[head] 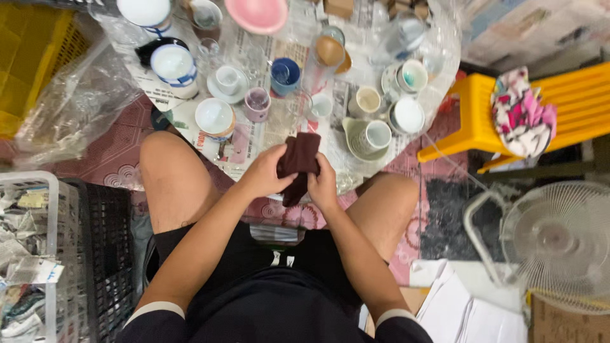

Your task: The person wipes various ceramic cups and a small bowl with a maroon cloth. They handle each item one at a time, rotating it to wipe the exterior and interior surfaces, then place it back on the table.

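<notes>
At the far left a yellow crate (28,57) sits beside a crumpled clear plastic bag (76,101), and below them a white wire basket (47,254) holds scrunched newspaper scraps, with a black crate (105,248) just beside it. On the newspaper-covered surface (267,133) ahead of the knees stand many vessels: a white cup with blue bands (173,67), a white bowl-shaped cup (215,118), a small white cup on a saucer (227,81), a lilac cup (257,103), a blue mug (285,75) and a pink bowl (257,14) at the top edge; as far as can be seen, they are empty. The left hand (265,173) and right hand (324,186) meet over the near edge of this spread, both clenched on a dark brown cloth (297,162), which is bunched between them and hangs down a little; whether it wraps something cannot be told. Further right a cream pitcher (357,141) holds a white cup (379,133), near a tan cup (367,100) and a white bowl (408,114). A yellow plastic stool (559,108) carries a pink patterned cloth (522,114), and a white electric fan (559,244) stands lower right above stacked white paper (470,311).
</notes>
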